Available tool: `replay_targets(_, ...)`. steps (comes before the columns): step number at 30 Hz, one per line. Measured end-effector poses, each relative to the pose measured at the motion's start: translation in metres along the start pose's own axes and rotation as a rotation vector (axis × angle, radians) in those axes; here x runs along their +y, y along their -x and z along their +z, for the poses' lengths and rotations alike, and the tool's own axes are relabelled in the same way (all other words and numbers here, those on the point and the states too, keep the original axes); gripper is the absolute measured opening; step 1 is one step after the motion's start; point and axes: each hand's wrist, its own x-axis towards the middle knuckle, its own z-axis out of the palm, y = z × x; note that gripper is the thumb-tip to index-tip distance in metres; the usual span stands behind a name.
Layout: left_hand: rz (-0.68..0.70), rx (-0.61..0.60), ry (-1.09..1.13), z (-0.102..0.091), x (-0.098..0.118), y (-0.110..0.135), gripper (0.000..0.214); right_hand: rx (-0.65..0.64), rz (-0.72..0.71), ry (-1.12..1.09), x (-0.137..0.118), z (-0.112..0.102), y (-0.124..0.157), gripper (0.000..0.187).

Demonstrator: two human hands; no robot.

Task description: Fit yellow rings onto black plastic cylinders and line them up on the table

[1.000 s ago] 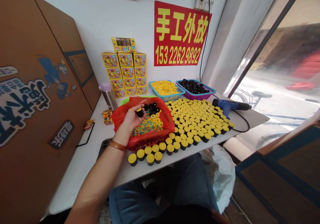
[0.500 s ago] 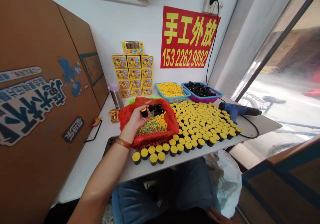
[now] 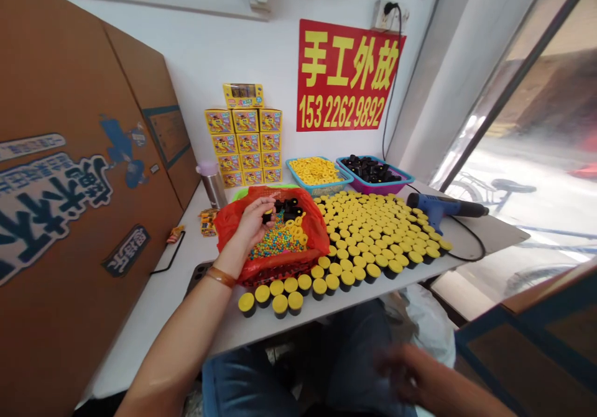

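Note:
My left hand (image 3: 254, 221) is closed around a small black cup with a yellow lid (image 3: 267, 216), mostly hidden by the fingers. It is over a basket lined with a red plastic bag (image 3: 312, 215). Inside the lining lie colourful little beads (image 3: 275, 241), yellow rings (image 3: 298, 227) and black cups (image 3: 290, 209). Blurred by motion, my right hand (image 3: 410, 370) is above my lap at the lower right, away from the table; its fingers cannot be made out. Many yellow-lidded black cups (image 3: 373, 224) stand in rows right of the basket and along the table's front edge.
Behind are a basket of yellow rings (image 3: 317, 169) and a basket of black cups (image 3: 373, 171). A blue heat gun (image 3: 441, 207) with a cable lies at the right. Stacked yellow boxes (image 3: 245, 143), a steel flask (image 3: 213, 187) and a large carton (image 3: 140, 94) stand left.
My right hand has come up from the lower edge into view over my lap. The left hand's fingers have turned over the cup, covering more of it. The camera view has shifted slightly.

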Motion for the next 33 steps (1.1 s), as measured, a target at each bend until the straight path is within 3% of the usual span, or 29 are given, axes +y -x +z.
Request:
replay_targets(3, 0.057, -0.051, -0.109, 0.025, 0.002, 0.021, 0.019, -0.189, -0.164, 0.334, -0.058, 0.008, -0.024, 0.028)
replay_targets(5, 0.048, -0.137, -0.175, 0.048, 0.000, 0.044, 0.021, -0.173, -0.332, 0.374, -0.086, 0.019, -0.033, 0.026)
replay_targets(7, 0.038, -0.230, -0.308, 0.071, -0.007, 0.072, 0.022, -0.067, -0.542, 0.347, -0.101, 0.030, -0.037, 0.037)
replay_targets(11, 0.086, -0.406, -0.538, 0.109, -0.036, 0.126, 0.032, 0.104, -0.891, 0.394, -0.098, 0.046, -0.039, 0.063)
replay_targets(13, 0.066, -0.480, -0.547, 0.121, -0.056, 0.143, 0.034, 0.155, -0.992, 0.458, -0.089, 0.045, -0.039, 0.057)
replay_targets(15, 0.004, -0.527, -0.547, 0.127, -0.078, 0.151, 0.040, 0.185, -0.994, 0.486, -0.078, 0.038, -0.037, 0.043)
replay_targets(18, -0.118, -0.655, -0.574, 0.131, -0.106, 0.152, 0.058, 0.161, -0.814, 0.465, -0.062, 0.012, -0.034, 0.029)
replay_targets(20, -0.066, -0.686, -0.639, 0.133, -0.117, 0.150, 0.070, 0.222, -0.702, 0.409, -0.052, -0.017, -0.038, 0.028)
replay_targets(22, 0.078, -0.647, -0.718, 0.136, -0.119, 0.149, 0.079, 0.480, -0.681, 0.354, -0.043, -0.056, -0.052, 0.033)
replay_targets(23, 0.139, -0.624, -0.742, 0.138, -0.116, 0.149, 0.079, 0.703, -0.714, 0.351, -0.039, -0.077, -0.062, 0.035)
replay_targets(24, 0.178, -0.611, -0.748, 0.138, -0.112, 0.149, 0.073, 0.899, -0.731, 0.400, -0.035, -0.099, -0.073, 0.038)
replay_targets(26, 0.200, -0.615, -0.724, 0.136, -0.100, 0.149, 0.048, 1.135, -0.709, 0.562, -0.027, -0.137, -0.095, 0.047)
replay_targets(29, 0.235, -0.598, -0.708, 0.122, -0.081, 0.147, 0.024, 1.327, -0.645, 0.595, -0.022, -0.172, -0.116, 0.058)
replay_targets(33, 0.283, -0.378, -0.742, 0.085, -0.060, 0.140, 0.017, 1.403, -0.548, 0.459, -0.020, -0.186, -0.122, 0.061)
